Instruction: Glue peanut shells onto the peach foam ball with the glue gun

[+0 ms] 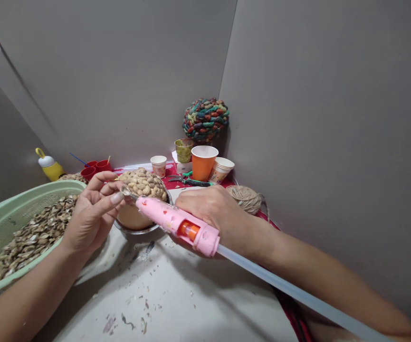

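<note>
Between the thumb and fingers of my left hand (90, 211) is a small peanut shell (125, 190), its hollow side showing. My right hand (223, 211) is wrapped round a pink hot glue gun (160, 213), whose nozzle is at the shell; I cannot tell whether they touch. A long translucent glue stick (280, 280) runs out of the gun's back end. Just behind the nozzle, a rounded form covered on top with peanut shells (144, 182) rests in a metal bowl (139, 232). Its lower part is smooth and beige.
A green basket (30, 197) of shells stands at left. Behind are red cups (88, 172), an orange cup (202, 166), paper cups (223, 168), pliers (196, 182) and a multicoloured ball (207, 118). Twine (245, 198) lies at right. Shell bits litter the white tabletop (176, 299).
</note>
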The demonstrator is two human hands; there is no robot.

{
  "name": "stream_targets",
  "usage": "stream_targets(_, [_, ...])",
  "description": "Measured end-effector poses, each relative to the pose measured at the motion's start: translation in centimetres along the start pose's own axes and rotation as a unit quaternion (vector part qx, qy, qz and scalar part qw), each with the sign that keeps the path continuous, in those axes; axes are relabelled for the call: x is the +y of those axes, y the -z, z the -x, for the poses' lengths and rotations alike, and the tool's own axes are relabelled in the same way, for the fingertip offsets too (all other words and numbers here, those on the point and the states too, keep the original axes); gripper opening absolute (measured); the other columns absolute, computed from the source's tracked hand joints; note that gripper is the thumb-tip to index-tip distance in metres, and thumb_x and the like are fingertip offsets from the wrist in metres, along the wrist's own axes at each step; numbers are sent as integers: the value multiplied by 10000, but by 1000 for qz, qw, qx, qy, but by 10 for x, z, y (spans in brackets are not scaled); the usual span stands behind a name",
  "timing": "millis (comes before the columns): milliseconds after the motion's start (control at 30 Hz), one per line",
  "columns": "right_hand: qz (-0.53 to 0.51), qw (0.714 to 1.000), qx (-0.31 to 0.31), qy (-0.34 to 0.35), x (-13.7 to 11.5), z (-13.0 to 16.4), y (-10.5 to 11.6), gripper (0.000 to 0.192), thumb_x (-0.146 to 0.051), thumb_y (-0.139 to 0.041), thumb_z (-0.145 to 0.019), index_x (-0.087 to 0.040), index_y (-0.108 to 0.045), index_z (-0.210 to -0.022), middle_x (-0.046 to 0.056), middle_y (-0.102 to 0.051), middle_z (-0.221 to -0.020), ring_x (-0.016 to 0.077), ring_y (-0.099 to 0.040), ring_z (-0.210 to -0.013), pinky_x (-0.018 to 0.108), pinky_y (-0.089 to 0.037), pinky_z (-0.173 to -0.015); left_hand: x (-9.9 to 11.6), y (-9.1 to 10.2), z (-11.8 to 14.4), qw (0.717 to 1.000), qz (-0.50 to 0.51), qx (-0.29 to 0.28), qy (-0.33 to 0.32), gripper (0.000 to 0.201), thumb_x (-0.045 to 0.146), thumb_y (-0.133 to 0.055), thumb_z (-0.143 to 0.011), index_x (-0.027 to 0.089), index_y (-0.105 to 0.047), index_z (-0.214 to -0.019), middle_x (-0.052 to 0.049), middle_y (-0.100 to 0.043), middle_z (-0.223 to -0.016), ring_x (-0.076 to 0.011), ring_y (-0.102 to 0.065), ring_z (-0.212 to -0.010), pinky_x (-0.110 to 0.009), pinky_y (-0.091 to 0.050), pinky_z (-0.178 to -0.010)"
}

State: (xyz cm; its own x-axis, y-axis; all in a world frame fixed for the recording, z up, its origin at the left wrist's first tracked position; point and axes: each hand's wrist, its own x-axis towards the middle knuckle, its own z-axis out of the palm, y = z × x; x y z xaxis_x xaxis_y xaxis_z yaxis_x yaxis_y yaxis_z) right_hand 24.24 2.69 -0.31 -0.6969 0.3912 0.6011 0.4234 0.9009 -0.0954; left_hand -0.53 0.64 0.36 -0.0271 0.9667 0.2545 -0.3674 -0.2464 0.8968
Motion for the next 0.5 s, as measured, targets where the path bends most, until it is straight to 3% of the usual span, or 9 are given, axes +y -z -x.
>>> stream_targets(200, [12, 999, 47, 8, 1, 0, 0, 278, -227, -551, -867, -195, -418, -625, -41, -408, -553, 89, -309, -509, 276, -174, -519, 0, 1, 1, 1000, 5, 3, 9, 387, 113, -927, -654, 203, -741, -981, 12, -769, -860, -104, -712, -749, -145, -613, -665])
stream_targets(333, [-9, 999, 49, -10, 6, 1, -2, 261, -250, -595, -871, -184, -463, -656, -27, -500, -597, 88, -377, -531, 274, -217, -537, 1, 3, 2, 1000, 3, -3, 14, 390, 131, -918, -673, 208, -735, -1009, 6, -778, -888, -114, -722, -761, -167, -626, -704])
stream_targets(500, [-23, 987, 150, -48, 13, -5, -1, 308, -321, -577, -949, -174, -518, -685, 2, -543, -631, 111, -467, -580, 261, -334, -578, 14, 4, 4, 1000, 0, 9, -15, 393, 133, -916, -671, 202, -736, -1014, 14, -762, -850, -94, -695, -709, -166, -630, -694])
